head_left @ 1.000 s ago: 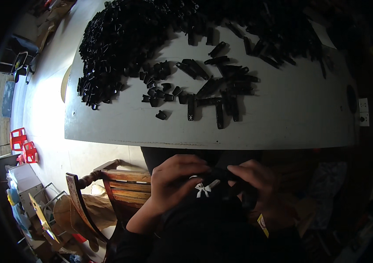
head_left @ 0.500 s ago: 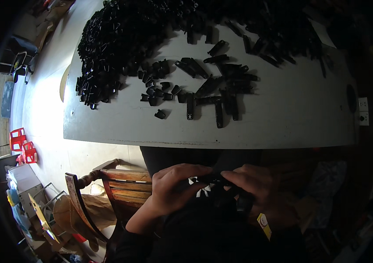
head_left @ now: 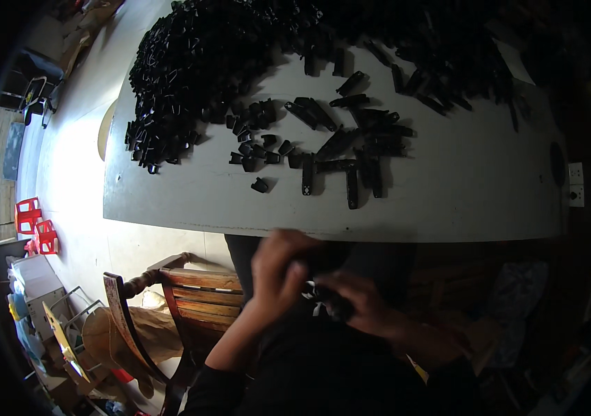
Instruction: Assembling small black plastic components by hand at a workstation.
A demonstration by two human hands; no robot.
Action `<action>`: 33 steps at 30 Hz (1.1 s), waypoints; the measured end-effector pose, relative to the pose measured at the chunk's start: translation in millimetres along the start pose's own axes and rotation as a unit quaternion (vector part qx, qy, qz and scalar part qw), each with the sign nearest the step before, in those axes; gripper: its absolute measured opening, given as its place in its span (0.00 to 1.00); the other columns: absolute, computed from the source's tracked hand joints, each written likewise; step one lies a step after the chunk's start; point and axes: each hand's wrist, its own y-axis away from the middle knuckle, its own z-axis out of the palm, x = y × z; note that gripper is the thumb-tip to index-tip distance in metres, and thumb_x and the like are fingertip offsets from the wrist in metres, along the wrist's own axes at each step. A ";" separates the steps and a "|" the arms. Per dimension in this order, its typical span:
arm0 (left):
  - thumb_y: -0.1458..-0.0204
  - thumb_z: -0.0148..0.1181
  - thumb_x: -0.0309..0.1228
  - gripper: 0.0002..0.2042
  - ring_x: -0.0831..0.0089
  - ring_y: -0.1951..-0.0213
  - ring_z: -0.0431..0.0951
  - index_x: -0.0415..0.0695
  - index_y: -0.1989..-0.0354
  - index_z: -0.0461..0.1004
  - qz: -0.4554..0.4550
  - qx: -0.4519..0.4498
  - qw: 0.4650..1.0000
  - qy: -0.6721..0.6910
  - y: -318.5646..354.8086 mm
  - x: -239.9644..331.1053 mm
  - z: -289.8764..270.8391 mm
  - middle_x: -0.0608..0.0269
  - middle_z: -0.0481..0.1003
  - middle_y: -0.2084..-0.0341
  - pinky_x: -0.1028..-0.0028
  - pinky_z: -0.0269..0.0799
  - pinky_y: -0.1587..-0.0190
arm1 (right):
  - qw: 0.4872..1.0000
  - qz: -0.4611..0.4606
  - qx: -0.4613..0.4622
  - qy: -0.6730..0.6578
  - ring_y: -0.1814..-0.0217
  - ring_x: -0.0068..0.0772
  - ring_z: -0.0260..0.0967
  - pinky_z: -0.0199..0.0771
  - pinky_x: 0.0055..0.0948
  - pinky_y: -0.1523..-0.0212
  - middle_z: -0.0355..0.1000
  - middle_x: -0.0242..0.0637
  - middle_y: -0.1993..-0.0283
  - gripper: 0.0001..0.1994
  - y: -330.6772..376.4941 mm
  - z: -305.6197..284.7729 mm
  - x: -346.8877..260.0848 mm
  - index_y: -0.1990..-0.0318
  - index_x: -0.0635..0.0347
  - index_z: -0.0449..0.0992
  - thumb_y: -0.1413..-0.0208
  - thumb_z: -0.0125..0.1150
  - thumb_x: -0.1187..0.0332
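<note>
My right hand (head_left: 361,298) grips a small glossy black part (head_left: 338,306), which shows at its palm side, near my curled left hand (head_left: 278,269); whether the left holds anything, I cannot tell.

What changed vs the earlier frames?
Left hand moved up toward the table; right hand swung left and slightly down. Too dark to tell whether anything was grasped or released. Elongated black pieces on the table and wooden chair: unchanged.
</note>
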 end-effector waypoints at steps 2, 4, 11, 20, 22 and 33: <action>0.50 0.54 0.21 0.04 0.59 0.70 0.71 0.36 0.66 0.72 -0.109 0.139 0.978 -0.112 -6.8 -16.3 -2.5 0.54 0.70 0.72 0.67 0.67 0.65 | 0.990 -0.002 0.030 0.135 0.55 0.47 0.72 0.75 0.39 0.55 0.69 0.44 0.52 0.30 -16.1 0.6 -5.5 0.43 0.61 0.68 0.56 0.69 0.66; 0.49 0.58 0.27 0.10 0.59 0.68 0.71 0.40 0.59 0.70 -0.129 0.130 0.950 -0.253 -19.1 -34.0 -12.1 0.56 0.68 0.70 0.65 0.67 0.66 | 0.959 -0.011 0.052 0.278 0.49 0.44 0.69 0.74 0.36 0.55 0.67 0.41 0.49 0.28 -30.2 -2.9 -11.6 0.47 0.61 0.71 0.58 0.71 0.68; 0.53 0.63 0.35 0.14 0.59 0.63 0.73 0.45 0.60 0.69 -0.142 0.069 0.887 -0.434 -40.5 -55.7 -23.0 0.59 0.70 0.68 0.62 0.68 0.65 | 0.853 -0.104 0.095 0.503 0.48 0.39 0.65 0.72 0.37 0.57 0.68 0.38 0.53 0.16 -94.6 -63.9 12.2 0.55 0.59 0.77 0.55 0.63 0.73; 0.58 0.61 0.19 0.08 0.61 0.64 0.76 0.40 0.68 0.74 -0.074 0.056 0.984 -0.151 -22.9 -24.8 -28.3 0.58 0.73 0.68 0.68 0.72 0.61 | 0.912 -0.164 0.080 0.368 0.56 0.39 0.66 0.70 0.35 0.63 0.68 0.42 0.57 0.12 -72.8 -67.5 -10.1 0.57 0.61 0.74 0.51 0.60 0.75; 0.60 0.64 0.16 0.09 0.64 0.64 0.79 0.39 0.69 0.76 -0.032 0.016 0.995 -0.088 -16.9 -2.1 -25.2 0.56 0.76 0.67 0.71 0.74 0.61 | 0.966 -0.052 0.046 0.248 0.57 0.40 0.66 0.69 0.35 0.64 0.69 0.43 0.59 0.14 -58.1 -60.9 -23.4 0.55 0.61 0.72 0.51 0.61 0.75; 0.59 0.66 0.18 0.08 0.66 0.65 0.80 0.38 0.70 0.76 -0.019 -0.040 0.999 -0.003 -9.4 28.8 -27.5 0.55 0.78 0.63 0.73 0.77 0.64 | 0.948 -0.092 0.037 0.303 0.73 0.34 0.65 0.66 0.35 0.69 0.64 0.35 0.72 0.20 -53.3 -57.2 -55.9 0.55 0.62 0.72 0.57 0.68 0.71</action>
